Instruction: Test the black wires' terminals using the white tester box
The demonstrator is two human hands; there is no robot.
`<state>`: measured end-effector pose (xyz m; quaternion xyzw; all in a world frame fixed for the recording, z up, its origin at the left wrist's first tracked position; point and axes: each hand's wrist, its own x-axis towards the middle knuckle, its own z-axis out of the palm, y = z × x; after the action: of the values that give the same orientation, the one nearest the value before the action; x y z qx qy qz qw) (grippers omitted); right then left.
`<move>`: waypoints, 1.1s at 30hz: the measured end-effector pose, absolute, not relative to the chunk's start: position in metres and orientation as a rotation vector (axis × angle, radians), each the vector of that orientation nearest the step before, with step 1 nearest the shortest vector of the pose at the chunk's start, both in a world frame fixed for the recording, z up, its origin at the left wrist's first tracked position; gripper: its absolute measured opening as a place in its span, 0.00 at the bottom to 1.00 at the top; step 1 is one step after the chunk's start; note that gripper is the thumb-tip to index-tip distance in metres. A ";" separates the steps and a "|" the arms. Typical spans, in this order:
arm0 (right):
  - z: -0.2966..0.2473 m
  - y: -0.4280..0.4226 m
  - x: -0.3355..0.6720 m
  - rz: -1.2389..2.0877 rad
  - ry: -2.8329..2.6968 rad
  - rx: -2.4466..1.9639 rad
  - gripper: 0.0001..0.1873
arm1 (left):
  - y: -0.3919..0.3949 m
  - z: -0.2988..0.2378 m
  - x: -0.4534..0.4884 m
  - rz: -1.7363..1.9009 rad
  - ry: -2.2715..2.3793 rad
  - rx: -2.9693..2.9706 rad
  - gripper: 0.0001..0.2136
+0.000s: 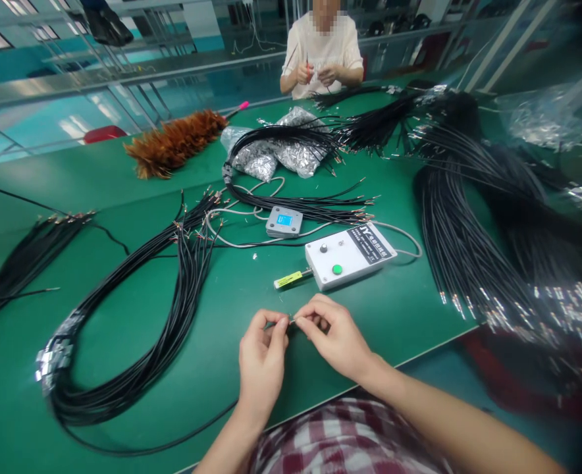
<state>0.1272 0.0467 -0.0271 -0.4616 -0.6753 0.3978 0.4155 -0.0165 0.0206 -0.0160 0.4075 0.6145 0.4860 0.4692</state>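
My left hand (266, 345) is closed in a pinch near the front edge of the green table, thumb and forefinger together on the end of a black cable (172, 449). That cable runs from the bundle at left to behind my left wrist. Opposite it, my right hand (333, 336) pinches the thin bare wire tip (292, 321) between the two hands. The fingers hide most of the cable end. Just beyond the hands lies a white control box (320, 266) with a green button, a knob and a black label. A yellow-green piece (288, 280) sticks out of its left side.
A looped black cable bundle (137, 388) lies left; more cables (449, 224) hang over the right edge. Behind are a small grey display box (284, 222), bags of metal parts (295, 155) and a brown feather duster (175, 143). A person (323, 56) opposite holds a red-handled tool.
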 end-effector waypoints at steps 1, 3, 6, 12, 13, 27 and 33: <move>-0.026 0.048 0.131 0.913 -1.769 -1.155 0.07 | 0.022 -0.016 -0.019 1.182 1.501 0.978 0.13; -0.022 0.052 0.137 0.704 -1.953 -1.130 0.08 | 0.025 -0.016 -0.023 1.165 1.482 0.943 0.14; -0.018 0.060 0.138 0.440 -2.250 -1.038 0.10 | 0.028 -0.016 -0.026 1.127 1.441 0.953 0.14; -0.022 0.067 0.129 0.349 -2.407 -0.881 0.16 | 0.021 -0.019 -0.028 1.030 1.535 1.288 0.08; -0.023 0.066 0.129 0.346 -2.407 -0.882 0.16 | 0.019 -0.020 -0.030 1.045 1.567 1.405 0.08; -0.005 0.123 0.128 -0.280 -2.679 -1.055 0.08 | 0.060 -0.027 -0.058 1.133 1.578 1.262 0.09; -0.007 0.123 0.124 -0.342 -2.776 -1.078 0.11 | 0.068 -0.030 -0.057 1.159 1.556 1.211 0.09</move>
<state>0.1243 0.1230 -0.0067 -0.3588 -0.9237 -0.1138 0.0720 -0.0572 0.0677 -0.0296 0.4817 0.6193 0.4613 0.4142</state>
